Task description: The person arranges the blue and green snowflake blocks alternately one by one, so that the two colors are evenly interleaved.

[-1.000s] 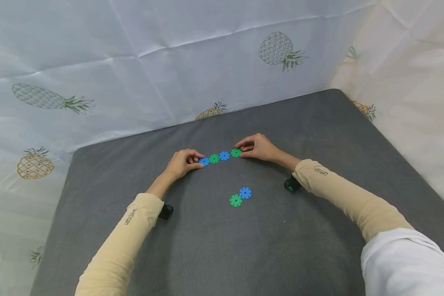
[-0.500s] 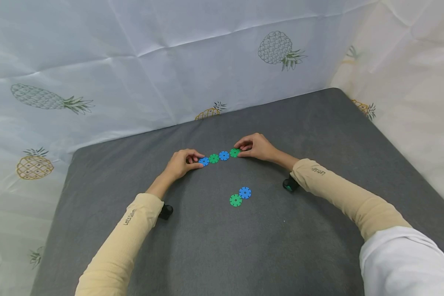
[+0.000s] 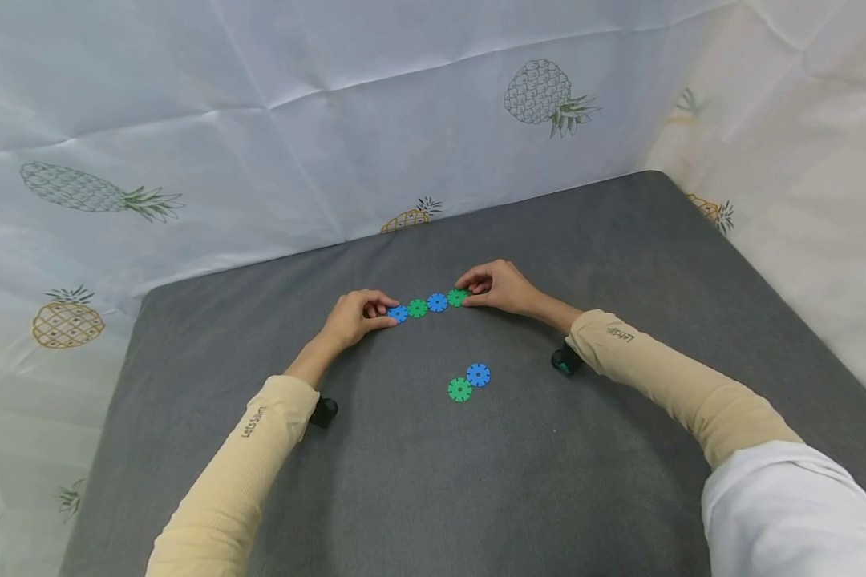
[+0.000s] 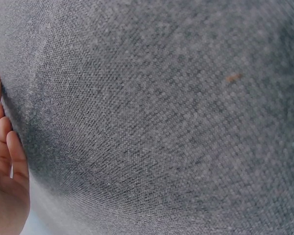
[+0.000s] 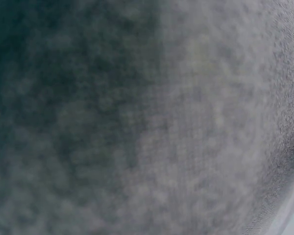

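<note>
Four notched plastic discs would exceed a plain count, so several form a slightly slanted row on the grey cloth: a blue disc [image 3: 398,313] at the left end, a green disc [image 3: 418,308], another blue disc [image 3: 437,302] and a green end disc [image 3: 457,297]. My left hand [image 3: 354,318] pinches the left blue disc between thumb and fingers. At the other end my right hand [image 3: 501,287] pinches the green end disc by its edge. In the left wrist view, the left hand [image 4: 7,171] shows only at the frame's edge.
Nearer to me, a loose green disc [image 3: 459,390] and a loose blue disc [image 3: 479,374] lie touching or nearly so. Grey cloth covers the table [image 3: 404,481]. A white pineapple-print curtain [image 3: 296,160] hangs behind it and along the sides.
My right hand has slid the green end disc slightly left, closing the gap to the neighbouring blue disc. The left hand has stayed put.
</note>
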Tool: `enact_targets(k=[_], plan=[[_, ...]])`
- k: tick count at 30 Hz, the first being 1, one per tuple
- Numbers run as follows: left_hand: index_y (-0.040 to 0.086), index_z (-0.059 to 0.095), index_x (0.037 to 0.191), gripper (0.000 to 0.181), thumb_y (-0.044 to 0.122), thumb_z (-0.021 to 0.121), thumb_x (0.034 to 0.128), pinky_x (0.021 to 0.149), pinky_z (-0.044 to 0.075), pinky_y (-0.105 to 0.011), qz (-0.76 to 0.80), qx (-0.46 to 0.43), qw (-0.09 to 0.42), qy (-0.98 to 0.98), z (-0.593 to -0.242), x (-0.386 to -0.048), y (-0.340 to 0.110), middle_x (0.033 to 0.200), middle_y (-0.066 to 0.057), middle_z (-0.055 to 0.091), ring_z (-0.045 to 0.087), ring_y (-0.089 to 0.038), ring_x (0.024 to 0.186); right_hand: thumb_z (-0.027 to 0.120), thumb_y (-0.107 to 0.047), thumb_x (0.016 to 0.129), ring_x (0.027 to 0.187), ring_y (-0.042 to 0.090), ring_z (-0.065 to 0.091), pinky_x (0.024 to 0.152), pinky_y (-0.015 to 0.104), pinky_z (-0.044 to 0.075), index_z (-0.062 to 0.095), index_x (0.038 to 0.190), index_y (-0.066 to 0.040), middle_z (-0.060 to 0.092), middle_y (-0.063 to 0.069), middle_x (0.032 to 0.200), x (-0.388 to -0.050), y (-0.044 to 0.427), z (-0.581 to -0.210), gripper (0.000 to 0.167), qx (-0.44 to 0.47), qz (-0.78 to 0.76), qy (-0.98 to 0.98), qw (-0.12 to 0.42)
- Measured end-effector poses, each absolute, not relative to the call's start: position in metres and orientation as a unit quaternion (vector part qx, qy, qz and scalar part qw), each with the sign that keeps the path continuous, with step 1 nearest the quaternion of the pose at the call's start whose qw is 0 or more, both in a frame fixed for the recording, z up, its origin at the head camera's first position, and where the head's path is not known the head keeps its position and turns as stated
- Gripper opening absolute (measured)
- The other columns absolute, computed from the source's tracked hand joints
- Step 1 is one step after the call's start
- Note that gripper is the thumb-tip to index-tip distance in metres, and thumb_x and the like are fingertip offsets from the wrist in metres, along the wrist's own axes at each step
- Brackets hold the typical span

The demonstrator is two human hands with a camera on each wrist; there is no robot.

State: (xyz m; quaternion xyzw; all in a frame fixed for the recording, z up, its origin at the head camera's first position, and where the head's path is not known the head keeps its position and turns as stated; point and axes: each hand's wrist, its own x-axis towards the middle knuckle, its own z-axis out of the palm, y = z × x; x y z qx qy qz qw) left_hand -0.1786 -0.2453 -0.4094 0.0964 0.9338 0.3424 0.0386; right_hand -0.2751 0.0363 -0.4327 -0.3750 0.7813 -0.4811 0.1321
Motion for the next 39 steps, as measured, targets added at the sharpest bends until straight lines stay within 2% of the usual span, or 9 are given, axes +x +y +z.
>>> enact_targets(k=[11,20,30,39], plan=[[0.007,0.073,0.106,0.025,0.013,0.076,0.0830,0.063,0.039,-0.028,0.340,0.097,0.042,0.935,-0.411,-0.182,-0.244,0.088,-0.008,0.062,0.052,-0.018,0.071,0.075,0.000,0.081,0.088,0.022,0.064,0.077,0.024,0.051,0.068,0.113,0.005,0.068,0.018,0.106,-0.276,0.047,-0.432,0.032,-0.368,-0.507,0.764,0.153],[0.006,0.074,0.103,0.022,0.013,0.077,0.0824,0.059,0.038,-0.028,0.360,0.127,0.015,0.924,-0.408,-0.179,-0.245,0.082,-0.002,0.060,0.050,-0.013,0.067,0.070,0.004,0.084,0.092,0.028,0.064,0.079,0.027,0.053,0.065,0.115,0.009,0.065,0.024,0.112,-0.271,0.057,-0.423,0.032,-0.378,-0.551,0.719,0.193],[0.005,0.073,0.107,0.024,0.011,0.075,0.0834,0.061,0.037,-0.027,0.341,0.106,0.035,0.933,-0.412,-0.181,-0.247,0.088,-0.010,0.061,0.052,-0.018,0.071,0.067,0.009,0.085,0.090,0.019,0.066,0.080,0.029,0.053,0.063,0.115,0.013,0.062,0.030,0.113,-0.256,0.062,-0.420,0.030,-0.377,-0.575,0.691,0.222],[0.005,0.073,0.106,0.025,0.012,0.076,0.0829,0.062,0.038,-0.028,0.346,0.111,0.031,0.931,-0.410,-0.178,-0.247,0.087,-0.009,0.061,0.052,-0.020,0.071,0.069,0.007,0.084,0.090,0.017,0.066,0.079,0.029,0.053,0.065,0.113,0.010,0.065,0.026,0.111,-0.243,0.066,-0.420,0.030,-0.356,-0.576,0.696,0.240]])
